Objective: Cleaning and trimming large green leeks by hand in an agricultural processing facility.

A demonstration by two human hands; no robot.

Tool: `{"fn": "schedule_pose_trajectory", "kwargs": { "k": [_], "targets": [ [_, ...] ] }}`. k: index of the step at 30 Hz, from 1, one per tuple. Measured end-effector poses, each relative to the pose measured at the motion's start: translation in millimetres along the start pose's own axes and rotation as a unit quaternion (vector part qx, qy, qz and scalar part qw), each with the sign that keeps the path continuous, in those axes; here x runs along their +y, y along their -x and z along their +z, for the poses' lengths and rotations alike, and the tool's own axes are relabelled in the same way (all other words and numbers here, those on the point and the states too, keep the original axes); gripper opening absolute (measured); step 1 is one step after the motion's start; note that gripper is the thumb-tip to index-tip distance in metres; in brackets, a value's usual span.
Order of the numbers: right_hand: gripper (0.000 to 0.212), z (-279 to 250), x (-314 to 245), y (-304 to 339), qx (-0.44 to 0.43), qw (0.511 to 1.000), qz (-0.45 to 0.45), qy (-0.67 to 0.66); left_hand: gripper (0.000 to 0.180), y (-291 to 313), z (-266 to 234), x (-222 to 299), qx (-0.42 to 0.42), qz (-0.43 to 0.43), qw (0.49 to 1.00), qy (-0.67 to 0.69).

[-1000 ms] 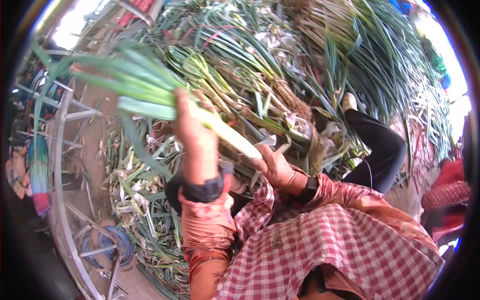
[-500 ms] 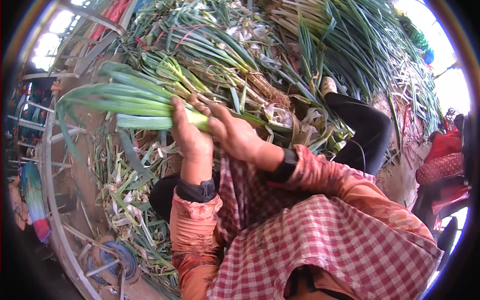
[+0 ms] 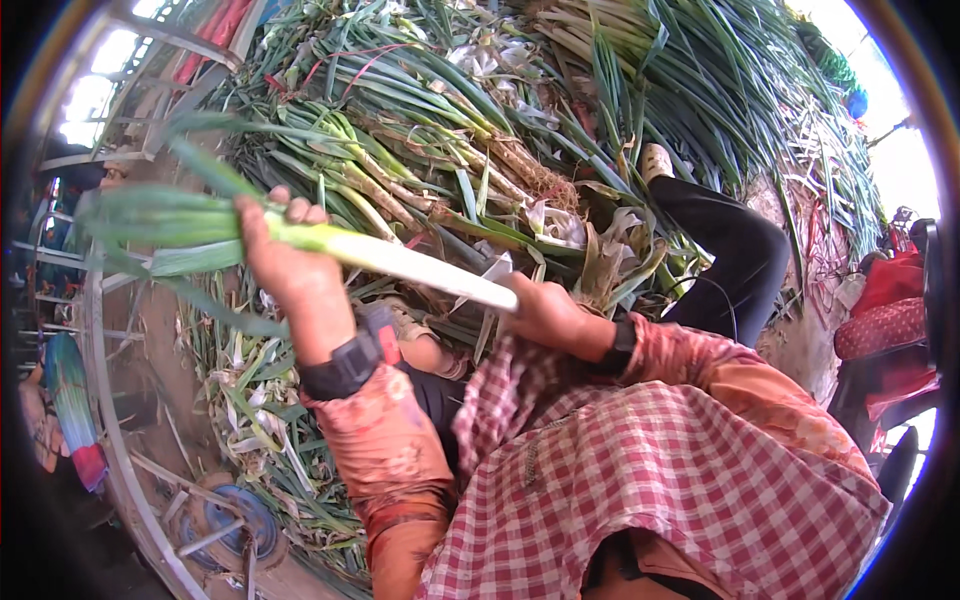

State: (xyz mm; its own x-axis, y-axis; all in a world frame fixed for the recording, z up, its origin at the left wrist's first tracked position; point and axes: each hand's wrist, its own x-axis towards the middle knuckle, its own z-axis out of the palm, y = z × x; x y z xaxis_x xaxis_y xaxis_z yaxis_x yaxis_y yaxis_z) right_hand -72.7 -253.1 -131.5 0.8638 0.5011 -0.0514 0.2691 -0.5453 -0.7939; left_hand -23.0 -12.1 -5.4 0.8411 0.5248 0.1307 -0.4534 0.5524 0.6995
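Observation:
A long green onion (image 3: 400, 262) stretches across in front of me, its white stalk slanting down to the right and its green leaves fanning out left, smeared by motion. My left hand (image 3: 290, 260) is closed round it where green turns to white. At the stalk's white end my right hand (image 3: 550, 315) is closed, fingers curled against that tip. A small pale, pointed, blade-like piece (image 3: 497, 268) sticks up beside the right fingers; whether the hand holds it I cannot tell. Below the stalk, more onions with roots (image 3: 520, 165) lie in a heap.
A big pile of green onions (image 3: 710, 90) lies at the far right. Peeled leaves and skins (image 3: 270, 410) litter the ground. On the left stands a metal frame (image 3: 100, 390) with a wheel (image 3: 225, 525). My bent leg (image 3: 735, 250) is at the right.
My left hand has moved left and slightly up with the onion, my right hand to the right. The hands were close together; now the long white stalk shows between them.

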Motion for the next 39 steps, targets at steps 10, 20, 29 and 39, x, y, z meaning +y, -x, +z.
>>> {"fn": "schedule_pose_trajectory", "kwargs": {
  "k": [10, 20, 29, 39],
  "targets": [
    [0.036, -20.7, 74.8, 21.5, -0.076, 0.995, 0.061, -0.022, 0.035, -24.2, -32.0, 53.0, 0.052, 0.039, 0.997, 0.032],
    [0.022, -67.3, 18.7, -10.9, 0.1, 0.986, 0.036, 0.125, 0.024, -17.5, -50.5, 75.9, 0.129, 0.175, 0.975, 0.033],
    [0.039, -43.3, -69.8, -87.7, 0.119, 0.938, -0.313, 0.092, 0.03, -13.1, -33.9, 60.2, 0.099, 0.165, 0.98, 0.041],
    [0.024, -49.3, -69.0, -90.8, 0.009, 0.954, -0.3, 0.005, 0.036, -18.5, -36.0, 59.5, 0.048, 0.125, 0.99, 0.05]
  ]
}}
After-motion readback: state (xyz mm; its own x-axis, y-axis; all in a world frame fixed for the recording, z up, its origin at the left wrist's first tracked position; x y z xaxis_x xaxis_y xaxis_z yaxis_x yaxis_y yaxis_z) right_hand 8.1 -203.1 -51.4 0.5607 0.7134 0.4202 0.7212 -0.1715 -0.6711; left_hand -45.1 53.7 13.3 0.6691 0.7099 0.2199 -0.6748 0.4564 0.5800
